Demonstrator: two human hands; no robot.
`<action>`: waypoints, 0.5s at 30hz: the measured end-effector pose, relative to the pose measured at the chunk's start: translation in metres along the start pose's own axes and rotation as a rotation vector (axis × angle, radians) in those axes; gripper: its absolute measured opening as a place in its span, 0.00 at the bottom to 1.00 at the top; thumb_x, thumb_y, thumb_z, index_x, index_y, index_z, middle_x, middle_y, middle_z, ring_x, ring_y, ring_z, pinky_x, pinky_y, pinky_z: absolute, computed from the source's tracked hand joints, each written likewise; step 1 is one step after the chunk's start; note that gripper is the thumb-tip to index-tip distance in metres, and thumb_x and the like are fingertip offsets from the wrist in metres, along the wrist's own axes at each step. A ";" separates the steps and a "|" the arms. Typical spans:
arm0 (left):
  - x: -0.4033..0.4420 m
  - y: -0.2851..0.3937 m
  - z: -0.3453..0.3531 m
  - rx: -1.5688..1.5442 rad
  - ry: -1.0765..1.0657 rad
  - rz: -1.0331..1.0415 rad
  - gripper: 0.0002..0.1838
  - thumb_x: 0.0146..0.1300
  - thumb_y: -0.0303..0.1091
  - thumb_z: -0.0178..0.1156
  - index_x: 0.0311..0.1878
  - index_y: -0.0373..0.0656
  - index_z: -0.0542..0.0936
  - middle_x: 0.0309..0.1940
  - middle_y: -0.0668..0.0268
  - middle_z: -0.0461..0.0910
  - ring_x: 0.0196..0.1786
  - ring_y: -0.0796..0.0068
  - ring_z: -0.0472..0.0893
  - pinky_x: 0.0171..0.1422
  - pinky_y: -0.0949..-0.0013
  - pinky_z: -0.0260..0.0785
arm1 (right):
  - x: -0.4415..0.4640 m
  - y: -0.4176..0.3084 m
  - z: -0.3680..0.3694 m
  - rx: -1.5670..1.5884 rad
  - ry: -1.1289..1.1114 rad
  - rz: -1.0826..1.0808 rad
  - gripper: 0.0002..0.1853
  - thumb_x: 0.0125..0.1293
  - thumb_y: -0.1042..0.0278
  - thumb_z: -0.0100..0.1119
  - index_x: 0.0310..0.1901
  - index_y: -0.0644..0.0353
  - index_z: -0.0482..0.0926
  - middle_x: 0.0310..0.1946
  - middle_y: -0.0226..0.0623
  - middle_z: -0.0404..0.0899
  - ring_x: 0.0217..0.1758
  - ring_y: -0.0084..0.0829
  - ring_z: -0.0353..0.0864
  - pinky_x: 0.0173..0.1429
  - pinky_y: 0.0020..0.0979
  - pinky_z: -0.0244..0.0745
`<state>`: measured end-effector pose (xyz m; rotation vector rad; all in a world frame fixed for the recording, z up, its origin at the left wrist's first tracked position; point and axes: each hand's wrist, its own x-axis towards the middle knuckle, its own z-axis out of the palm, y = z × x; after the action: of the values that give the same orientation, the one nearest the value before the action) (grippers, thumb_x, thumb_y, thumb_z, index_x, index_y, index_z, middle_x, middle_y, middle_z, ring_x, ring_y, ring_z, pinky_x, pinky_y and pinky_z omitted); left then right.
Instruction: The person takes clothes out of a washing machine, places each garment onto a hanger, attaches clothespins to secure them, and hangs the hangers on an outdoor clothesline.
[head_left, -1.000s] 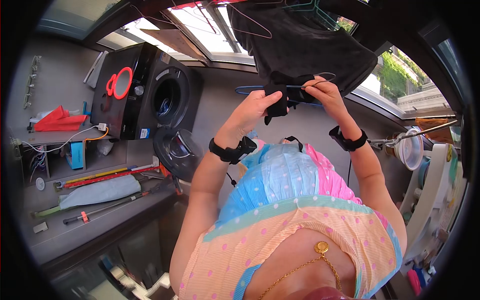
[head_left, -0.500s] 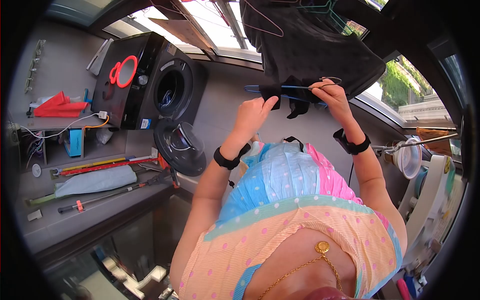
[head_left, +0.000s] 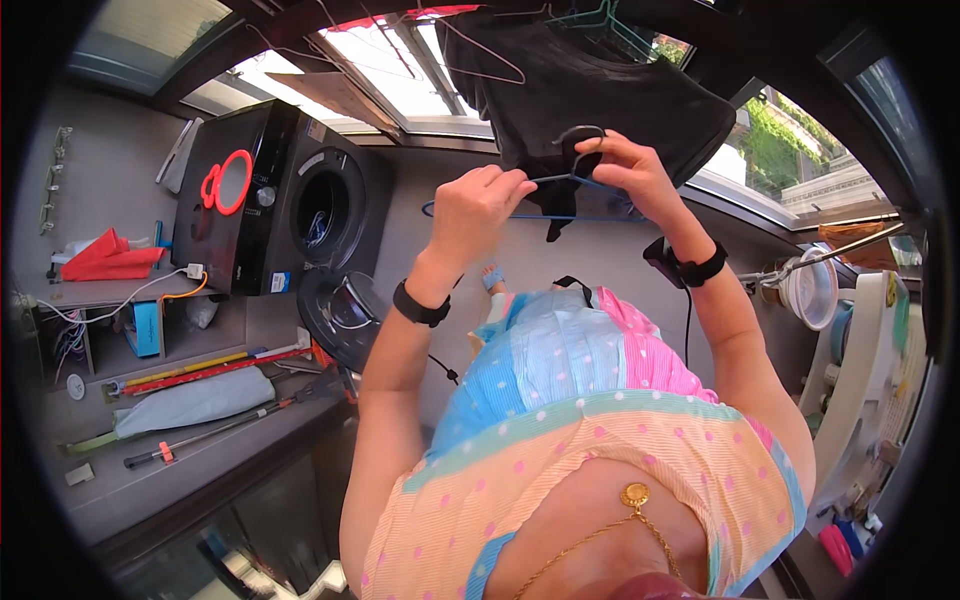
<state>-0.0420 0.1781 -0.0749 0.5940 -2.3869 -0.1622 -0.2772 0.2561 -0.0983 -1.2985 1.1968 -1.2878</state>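
Before my chest is a blue clothes hanger (head_left: 540, 217), its long bar running roughly level. My left hand (head_left: 474, 215) is closed at the hanger's left shoulder, fingertips pressed together near the upper wire. At the hook end, my right hand (head_left: 635, 178) pinches the hanger, with a dark curved piece between thumb and fingers. A small black cloth (head_left: 556, 228) hangs below the bar; its upper part blends into the large black garment (head_left: 600, 105) behind it. Whether my left fingers also grip cloth is hidden.
A black front-loading washing machine (head_left: 290, 200) stands at the left, door open, with something inside. Left of it, a shelf carries a red cloth (head_left: 110, 257). Long-handled tools lie below. More hangers (head_left: 600, 15) hang overhead by the windows. A white basin (head_left: 812, 292) is at the right.
My left hand has moved up and left, from the black cloth to the hanger's shoulder. The hanger has tilted and its lower bar shows more. My right hand stays at the hook, shifted left.
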 end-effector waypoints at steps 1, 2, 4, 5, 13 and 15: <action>0.000 -0.003 -0.005 -0.036 0.026 -0.013 0.07 0.54 0.35 0.65 0.31 0.43 0.80 0.20 0.66 0.74 0.23 0.68 0.75 0.25 0.70 0.67 | 0.003 0.007 -0.009 0.255 0.111 0.003 0.12 0.63 0.70 0.58 0.46 0.65 0.79 0.37 0.28 0.77 0.40 0.20 0.76 0.47 0.23 0.72; -0.002 -0.005 -0.010 -0.070 0.052 -0.029 0.07 0.54 0.35 0.65 0.30 0.44 0.80 0.19 0.66 0.73 0.23 0.68 0.75 0.25 0.69 0.66 | 0.006 0.016 -0.018 0.510 0.217 0.001 0.12 0.65 0.70 0.56 0.47 0.66 0.79 0.37 0.30 0.77 0.41 0.20 0.77 0.47 0.25 0.74; -0.005 -0.009 -0.025 -0.094 0.110 -0.110 0.06 0.54 0.34 0.65 0.30 0.42 0.80 0.19 0.65 0.73 0.22 0.67 0.74 0.25 0.69 0.65 | 0.003 0.033 -0.049 0.595 0.242 -0.030 0.12 0.67 0.70 0.52 0.47 0.68 0.78 0.40 0.34 0.79 0.40 0.21 0.79 0.42 0.28 0.79; -0.006 -0.011 -0.030 -0.104 0.138 -0.153 0.06 0.54 0.33 0.65 0.30 0.42 0.80 0.19 0.65 0.72 0.22 0.67 0.73 0.25 0.69 0.65 | -0.002 0.037 -0.060 0.608 0.251 -0.015 0.12 0.67 0.70 0.51 0.47 0.68 0.78 0.40 0.35 0.80 0.39 0.22 0.80 0.41 0.28 0.79; -0.019 -0.021 -0.039 -0.037 0.197 -0.227 0.07 0.55 0.33 0.65 0.31 0.41 0.80 0.19 0.63 0.72 0.23 0.66 0.73 0.27 0.69 0.65 | -0.019 0.003 -0.059 0.524 0.182 0.098 0.14 0.65 0.75 0.51 0.50 0.69 0.76 0.39 0.36 0.81 0.35 0.21 0.81 0.40 0.25 0.80; -0.020 -0.020 -0.035 -0.013 0.197 -0.202 0.07 0.55 0.33 0.65 0.31 0.41 0.80 0.19 0.64 0.72 0.23 0.66 0.73 0.27 0.69 0.65 | -0.014 -0.011 -0.046 0.525 0.075 0.091 0.17 0.62 0.78 0.50 0.53 0.69 0.75 0.42 0.37 0.80 0.38 0.23 0.82 0.45 0.26 0.79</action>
<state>0.0012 0.1708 -0.0643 0.8075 -2.1326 -0.1970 -0.3221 0.2723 -0.0879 -0.8115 0.8716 -1.4676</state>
